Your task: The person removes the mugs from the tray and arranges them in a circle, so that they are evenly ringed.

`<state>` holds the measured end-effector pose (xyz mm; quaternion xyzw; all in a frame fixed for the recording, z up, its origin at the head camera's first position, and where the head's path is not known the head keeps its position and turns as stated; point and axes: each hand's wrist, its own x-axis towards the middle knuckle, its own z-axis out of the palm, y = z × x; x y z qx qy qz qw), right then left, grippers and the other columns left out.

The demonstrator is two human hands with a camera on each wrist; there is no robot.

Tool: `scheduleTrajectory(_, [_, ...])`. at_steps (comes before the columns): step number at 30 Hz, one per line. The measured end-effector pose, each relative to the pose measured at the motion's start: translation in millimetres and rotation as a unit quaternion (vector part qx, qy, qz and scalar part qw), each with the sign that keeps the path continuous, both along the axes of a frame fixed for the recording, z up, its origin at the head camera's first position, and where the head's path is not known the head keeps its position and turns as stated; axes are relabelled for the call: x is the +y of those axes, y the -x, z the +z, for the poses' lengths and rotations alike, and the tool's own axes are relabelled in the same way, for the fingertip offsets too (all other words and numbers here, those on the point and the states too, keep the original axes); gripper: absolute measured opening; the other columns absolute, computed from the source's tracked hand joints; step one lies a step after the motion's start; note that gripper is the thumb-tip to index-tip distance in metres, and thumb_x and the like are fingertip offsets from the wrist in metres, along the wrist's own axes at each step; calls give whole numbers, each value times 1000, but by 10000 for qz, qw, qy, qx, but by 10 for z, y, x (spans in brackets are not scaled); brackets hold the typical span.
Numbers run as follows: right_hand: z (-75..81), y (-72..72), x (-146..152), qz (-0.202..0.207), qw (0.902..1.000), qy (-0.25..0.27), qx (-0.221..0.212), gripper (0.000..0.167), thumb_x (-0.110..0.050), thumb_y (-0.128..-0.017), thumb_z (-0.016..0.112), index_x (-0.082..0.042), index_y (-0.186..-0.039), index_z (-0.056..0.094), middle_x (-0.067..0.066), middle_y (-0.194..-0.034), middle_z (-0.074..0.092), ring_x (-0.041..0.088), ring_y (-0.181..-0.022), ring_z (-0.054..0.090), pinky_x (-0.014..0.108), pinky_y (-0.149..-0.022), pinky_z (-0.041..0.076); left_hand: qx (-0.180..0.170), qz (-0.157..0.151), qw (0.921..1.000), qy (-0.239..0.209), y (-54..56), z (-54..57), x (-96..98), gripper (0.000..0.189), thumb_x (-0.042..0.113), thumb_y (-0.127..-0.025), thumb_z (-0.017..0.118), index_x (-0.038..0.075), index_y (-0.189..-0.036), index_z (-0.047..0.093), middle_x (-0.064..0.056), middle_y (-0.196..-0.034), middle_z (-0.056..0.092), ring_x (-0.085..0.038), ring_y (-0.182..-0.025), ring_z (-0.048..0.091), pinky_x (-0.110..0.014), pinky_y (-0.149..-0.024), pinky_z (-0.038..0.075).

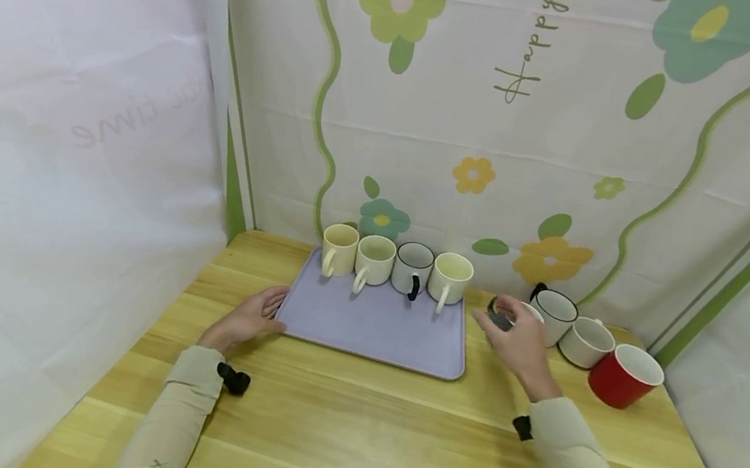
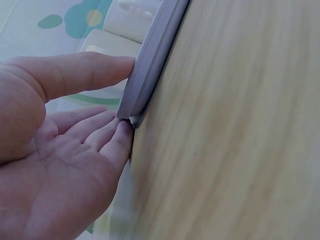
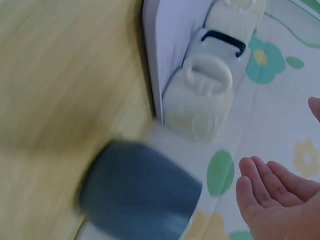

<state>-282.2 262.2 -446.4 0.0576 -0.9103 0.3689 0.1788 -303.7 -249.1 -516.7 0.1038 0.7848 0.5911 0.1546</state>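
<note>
the left hand [image 1: 248,318] lies open, its straight fingers [image 2: 85,70] pressed against the near left corner of a flat lilac plastic tray [image 1: 373,325] on a pale wooden table [image 1: 349,428]; the wrist view shows the thumb over the tray's rim and the other fingers at its underside, steadying rather than gripping. the right hand [image 1: 519,340] hovers just past the tray's right edge with its fingers [image 3: 267,187] spread and relaxed, holding nothing. just beside it stands a dark blue-grey ceramic mug [image 3: 140,192], blurred in the wrist view and mostly hidden behind the hand from the head camera, so whether the fingertips touch it is hard to say; it seems they do not.

four mugs already stand in a row along the tray's far edge: three cream mugs [image 1: 375,259] and one white mug with a black handle [image 1: 411,268]. off the tray, to the right, wait a white mug with a dark rim [image 1: 555,315], a plain white mug [image 1: 587,342] and a red mug [image 1: 625,375]. judging by this layout, the loading looks about half done, with the dark mug next to hand and three more beyond it. a flower-printed cloth [image 1: 505,109] hangs behind.
</note>
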Motion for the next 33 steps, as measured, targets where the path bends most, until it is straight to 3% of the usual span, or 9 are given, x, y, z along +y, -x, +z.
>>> scheduleTrajectory(8, [-225,392,-422,132,9938,553,-952,65,-45,-96,76,4,-138,64,25,-135,70,41,-128,67,53,-113,55,21,-59,10000,0,-8,21,15,85,-5,-101,62,-2,-168,11,-25,-177,8,-44,-164,9,-55,-136,15])
scheduleTrajectory(12, [-346,574,-503,-114,9850,1015,-1391,57,-50,-98,72,-3,-131,71,18,-128,74,32,-119,70,44,-102,59,39,-62,9999,-71,-8,21,16,85,-7,-100,62,-3,-168,12,-25,-177,9,-45,-164,10,-56,-136,15])
scheduleTrajectory(16, [-428,698,-572,-453,9739,1449,-1685,57,-57,-98,69,-7,-123,77,15,-119,79,26,-109,70,31,-89,53,63,-50,10000,-46,-3,10,13,85,-6,-100,63,-2,-168,12,-25,-177,9,-44,-164,10,-55,-135,15])
scheduleTrajectory(22, [-483,798,-704,-903,9590,2067,-1716,51,-51,-101,67,-4,-118,80,14,-109,81,16,-97,67,23,-80,47,67,-74,9999,-77,-3,6,7,85,-6,-100,63,-3,-168,12,-25,-177,9,-44,-164,10,-55,-136,15])
scheduleTrajectory(27, [-480,841,-786,-888,9426,2705,-1747,46,-39,-107,61,2,-121,77,17,-113,78,10,-89,59,21,-77,47,70,-58,9999,-130,-11,18,2,85,-7,-100,63,-2,-168,12,-25,-177,8,-44,-164,9,-56,-136,14])
scheduleTrajectory(30, [-456,822,-808,-912,9336,2989,-1753,44,-31,-109,58,9,-119,74,14,-101,74,11,-85,56,22,-75,47,65,-34,9999,-133,-14,22,5,85,-7,-100,63,-2,-168,11,-25,-177,9,-44,-164,9,-56,-136,15])
scheduleTrajectory(33, [-425,768,-797,-1049,9281,3120,-1738,36,-23,-107,56,9,-106,73,2,-83,65,11,-77,53,23,-70,45,65,-65,9999,-93,-16,22,5,86,-7,-100,63,-3,-168,10,-25,-177,8,-44,-164,9,-55,-136,15])
